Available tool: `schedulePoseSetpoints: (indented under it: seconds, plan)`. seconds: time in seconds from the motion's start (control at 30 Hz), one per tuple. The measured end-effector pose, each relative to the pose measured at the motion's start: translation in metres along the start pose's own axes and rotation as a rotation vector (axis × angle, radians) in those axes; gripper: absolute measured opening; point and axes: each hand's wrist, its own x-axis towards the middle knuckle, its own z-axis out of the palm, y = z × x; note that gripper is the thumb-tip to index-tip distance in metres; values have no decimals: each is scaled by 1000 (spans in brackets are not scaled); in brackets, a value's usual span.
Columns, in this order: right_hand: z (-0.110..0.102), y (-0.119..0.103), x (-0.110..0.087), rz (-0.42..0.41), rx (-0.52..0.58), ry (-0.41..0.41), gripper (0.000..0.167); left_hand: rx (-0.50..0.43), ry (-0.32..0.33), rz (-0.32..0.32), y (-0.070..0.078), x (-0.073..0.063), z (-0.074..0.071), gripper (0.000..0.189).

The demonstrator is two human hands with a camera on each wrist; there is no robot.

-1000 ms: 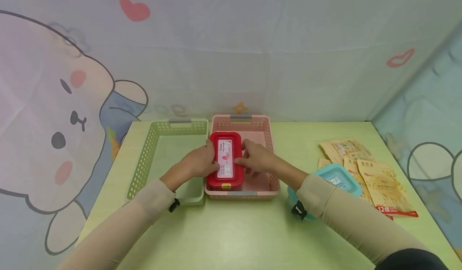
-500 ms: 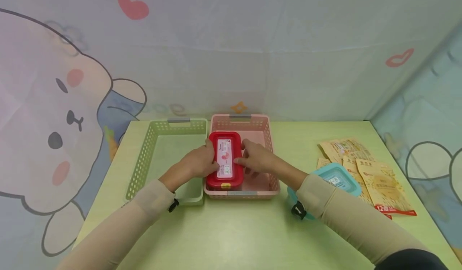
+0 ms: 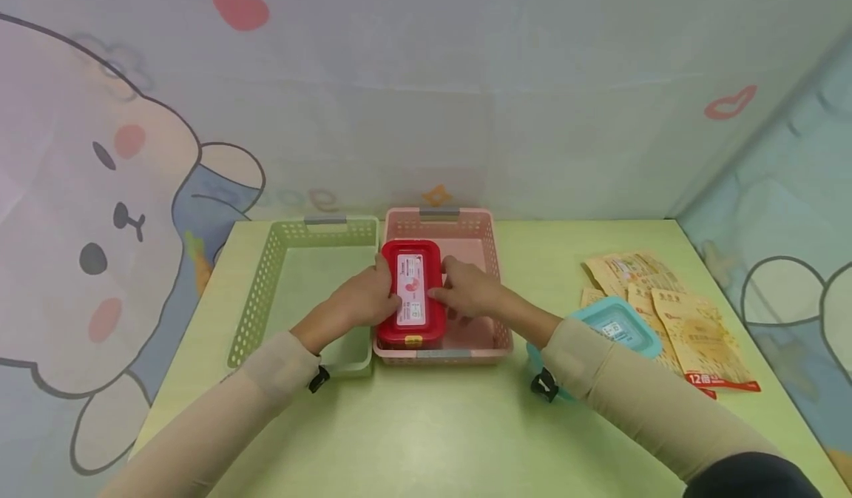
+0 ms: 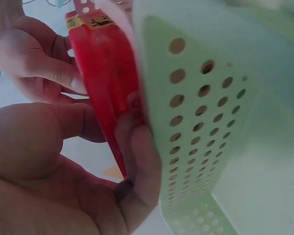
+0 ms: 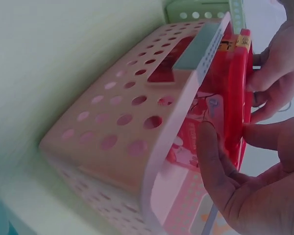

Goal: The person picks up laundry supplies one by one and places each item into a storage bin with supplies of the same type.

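A rectangular red food container (image 3: 410,287), with a white and pink label on its lid, stands in the left part of the pink basket (image 3: 469,252). My left hand (image 3: 359,297) grips its left side, thumb over the lid's edge. In the left wrist view the other fingers curl down along the container (image 4: 105,78), beside the green basket's wall. From the opposite side my right hand (image 3: 474,291) pinches the lid's edge. Its thumb lies on top and its fingers reach under the rim, as the right wrist view shows. Inside the pink basket the container's lower part is partly hidden.
To the left, touching or nearly touching the pink basket, stands a light green basket (image 3: 326,268). A teal-lidded container (image 3: 622,326) sits partly behind the right sleeve. Several yellow packets (image 3: 699,339) lie on the table's right, and a printed cloth (image 3: 566,98) hangs behind.
The head view has shifted slightly, so the whole scene sits a little further left and up. Both hands keep their hold on the red container, which stays in the pink basket.
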Motion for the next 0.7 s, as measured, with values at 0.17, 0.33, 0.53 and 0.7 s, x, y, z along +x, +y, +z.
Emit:
schedulePoseSetpoints:
  seconds: [0.17,0.33,0.53,0.7]
  plan:
    - [0,-2,0,20,33,-11,43,41,0,-16,2,-2,-5,87]
    - [-4,-2,0,36,34,-29,48,82,11,-2,3,-6,-16,80]
    - [-15,-4,-7,42,2,-30,61,74,66,22,10,-10,-24,78]
    - [-23,-2,-13,-32,-70,29,63,69,87,71,17,-13,-30,87]
